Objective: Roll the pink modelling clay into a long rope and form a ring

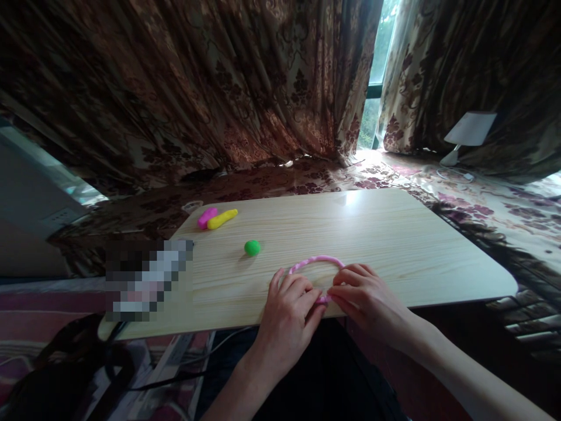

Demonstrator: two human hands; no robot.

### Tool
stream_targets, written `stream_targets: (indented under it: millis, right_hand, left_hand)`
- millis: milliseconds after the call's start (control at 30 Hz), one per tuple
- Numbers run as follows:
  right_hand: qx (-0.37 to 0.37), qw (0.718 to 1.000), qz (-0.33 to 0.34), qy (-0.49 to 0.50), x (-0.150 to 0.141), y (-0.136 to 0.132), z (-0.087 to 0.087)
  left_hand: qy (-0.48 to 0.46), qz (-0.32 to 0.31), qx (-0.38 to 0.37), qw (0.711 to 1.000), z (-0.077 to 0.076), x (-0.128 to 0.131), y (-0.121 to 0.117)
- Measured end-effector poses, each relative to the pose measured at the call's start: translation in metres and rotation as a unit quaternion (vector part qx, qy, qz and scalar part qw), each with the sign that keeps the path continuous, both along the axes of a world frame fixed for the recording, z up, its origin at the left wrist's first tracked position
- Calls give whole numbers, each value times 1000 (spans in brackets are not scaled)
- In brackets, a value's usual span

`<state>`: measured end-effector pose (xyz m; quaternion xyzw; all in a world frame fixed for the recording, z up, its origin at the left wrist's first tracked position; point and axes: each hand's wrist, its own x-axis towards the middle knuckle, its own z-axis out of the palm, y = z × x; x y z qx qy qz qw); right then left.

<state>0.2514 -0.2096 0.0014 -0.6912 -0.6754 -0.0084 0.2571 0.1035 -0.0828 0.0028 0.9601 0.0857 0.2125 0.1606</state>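
Observation:
A thin pink clay roll (318, 258) lies curved into a loop at the near edge of the table. My left hand (290, 301) rests over the loop's left side, its thumb and fingertips closed on the near stretch of the roll. From the right, my right hand (362, 292) pinches that same stretch, close to the left fingertips. My fingers hide parts of the loop, so I cannot tell whether its ends are joined. Left of the loop sits a green clay ball (252, 248). Farther back, a yellow clay piece (222, 218) lies against a magenta one (207, 217).
The light wooden table (372, 234) has rounded corners. A blurred-out object (151, 283) covers its left edge. Behind stand patterned curtains (263, 88) and a ledge with a white lamp (471, 130). A cable (225, 344) hangs below the near edge.

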Motion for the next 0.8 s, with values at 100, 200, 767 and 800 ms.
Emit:
stream_targets:
  millis: [100, 200, 767, 800]
  right_hand:
    - [4, 1000, 1, 8, 3, -2, 1]
    - [24, 999, -13, 21, 7, -5, 2]
    - [6, 999, -12, 29, 2, -12, 2]
    - [3, 1000, -12, 26, 1, -10, 2]
  left_hand:
    - [-6, 1, -2, 1000, 0, 2, -1]
    - [-8, 1, -1, 1000, -1, 4, -3]
    - [-27, 16, 5, 999, -3, -5, -5]
    - [-23, 19, 6, 1000, -2, -6, -4]
